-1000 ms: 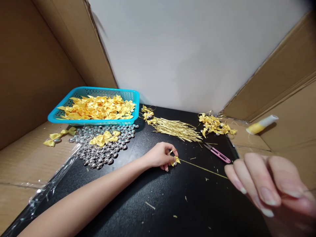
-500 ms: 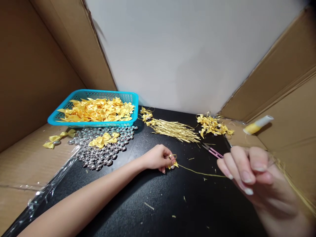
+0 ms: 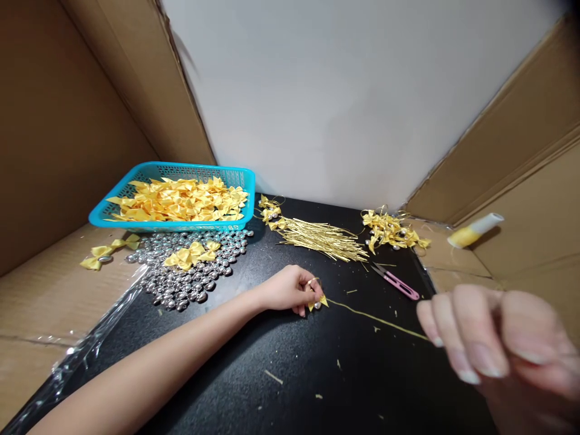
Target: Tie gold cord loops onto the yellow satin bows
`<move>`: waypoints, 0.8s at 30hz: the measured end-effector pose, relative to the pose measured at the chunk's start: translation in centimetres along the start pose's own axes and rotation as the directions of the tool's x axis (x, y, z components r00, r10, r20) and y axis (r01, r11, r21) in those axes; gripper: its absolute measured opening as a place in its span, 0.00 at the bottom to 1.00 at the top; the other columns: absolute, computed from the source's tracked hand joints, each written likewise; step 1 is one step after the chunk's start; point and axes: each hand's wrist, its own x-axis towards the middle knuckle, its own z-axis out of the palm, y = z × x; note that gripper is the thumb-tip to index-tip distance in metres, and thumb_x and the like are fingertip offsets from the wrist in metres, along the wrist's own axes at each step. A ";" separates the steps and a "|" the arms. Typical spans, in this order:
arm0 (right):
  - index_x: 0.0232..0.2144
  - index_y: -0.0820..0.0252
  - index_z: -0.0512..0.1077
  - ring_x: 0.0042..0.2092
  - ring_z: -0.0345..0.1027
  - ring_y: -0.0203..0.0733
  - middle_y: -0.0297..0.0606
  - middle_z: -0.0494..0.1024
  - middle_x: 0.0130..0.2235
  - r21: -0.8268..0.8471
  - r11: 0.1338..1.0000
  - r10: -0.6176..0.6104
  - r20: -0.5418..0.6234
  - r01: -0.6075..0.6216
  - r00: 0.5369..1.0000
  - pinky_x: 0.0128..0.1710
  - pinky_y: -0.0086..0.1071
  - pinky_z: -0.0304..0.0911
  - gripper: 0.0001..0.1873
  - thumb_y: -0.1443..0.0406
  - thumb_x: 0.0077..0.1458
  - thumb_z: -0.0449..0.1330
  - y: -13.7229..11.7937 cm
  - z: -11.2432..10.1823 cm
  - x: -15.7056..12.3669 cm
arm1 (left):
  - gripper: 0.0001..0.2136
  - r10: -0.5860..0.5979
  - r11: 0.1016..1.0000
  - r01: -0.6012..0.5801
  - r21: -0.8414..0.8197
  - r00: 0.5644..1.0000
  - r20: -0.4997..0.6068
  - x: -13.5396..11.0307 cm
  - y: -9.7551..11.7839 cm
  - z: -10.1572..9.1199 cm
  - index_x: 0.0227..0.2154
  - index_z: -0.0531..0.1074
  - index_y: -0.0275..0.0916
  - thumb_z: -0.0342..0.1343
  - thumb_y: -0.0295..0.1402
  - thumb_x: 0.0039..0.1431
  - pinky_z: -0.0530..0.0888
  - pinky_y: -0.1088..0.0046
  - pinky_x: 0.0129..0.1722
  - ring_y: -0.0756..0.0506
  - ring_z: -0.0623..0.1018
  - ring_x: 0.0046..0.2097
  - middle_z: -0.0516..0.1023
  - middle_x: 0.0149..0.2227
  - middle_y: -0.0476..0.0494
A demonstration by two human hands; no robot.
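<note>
My left hand (image 3: 290, 290) is closed on a small yellow ribbon bow (image 3: 323, 301) low over the black tabletop (image 3: 254, 368). A silver bead (image 3: 318, 305) shows at the bow, and a thin gold loop rises by my fingertips. From the bow a yellow thread (image 3: 376, 318) runs rightward to my right hand (image 3: 489, 332). That hand is closed, its fingers curled around the thread close to the camera; the thread's far end is hidden. Pink thread snips (image 3: 401, 285) lie just beyond my right hand, their blades pointing to the upper left.
A blue basket (image 3: 93, 219) of yellow bows stands at the back left. Silver beads (image 3: 181, 284) spread before it with several bows on top. Gold cord pieces (image 3: 324, 238) lie mid-back, a pile of beaded bows (image 3: 394, 232) right of them. A yellow-and-white spool (image 3: 475, 229) lies farther right.
My right hand has moved to the right and toward the camera, drawing the thread out straighter and uncovering the snips' pink handles. My left hand stays in place on the bow.
</note>
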 end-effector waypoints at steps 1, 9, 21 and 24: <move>0.26 0.45 0.75 0.19 0.64 0.31 0.27 0.74 0.20 0.005 1.000 -0.028 0.022 0.028 0.999 0.23 0.30 0.61 0.07 0.54 0.51 0.67 0.0 0.4 0.3 | 0.10 0.026 1.000 -0.026 -0.010 1.000 -0.002 -0.1 0.0 -0.1 0.32 0.74 0.34 0.58 0.37 0.57 0.71 0.80 0.22 0.54 0.73 0.20 0.74 0.24 0.50; 0.33 0.54 0.72 0.16 0.57 0.28 0.28 0.70 0.20 -0.159 0.972 0.172 -0.023 -0.174 0.985 0.14 0.22 0.51 0.07 0.58 0.61 0.59 2.9 1.1 1.5 | 0.10 0.267 0.962 -0.237 0.135 0.922 -0.280 -0.8 0.0 0.0 0.40 0.70 0.37 0.49 0.38 0.65 0.72 0.77 0.28 0.52 0.72 0.27 0.72 0.29 0.49; 0.32 0.53 0.72 0.21 0.56 0.32 0.30 0.65 0.21 -0.053 0.987 0.137 -0.185 -0.149 0.973 0.18 0.28 0.52 0.05 0.59 0.55 0.64 0.4 -1.1 2.3 | 0.10 0.113 0.971 -0.194 -0.140 0.886 -0.449 -0.1 -0.7 0.4 0.38 0.75 0.34 0.59 0.34 0.55 0.74 0.73 0.33 0.49 0.76 0.31 0.79 0.32 0.43; 0.27 0.55 0.69 0.26 0.58 0.35 0.32 0.65 0.25 -0.053 0.986 0.143 -0.218 -0.158 0.966 0.23 0.30 0.56 0.12 0.58 0.61 0.57 3.0 -0.2 2.6 | 0.10 0.043 0.976 -0.133 -0.171 0.892 -0.449 -0.2 -0.1 0.6 0.37 0.77 0.34 0.60 0.34 0.54 0.71 0.76 0.28 0.51 0.73 0.27 0.79 0.29 0.44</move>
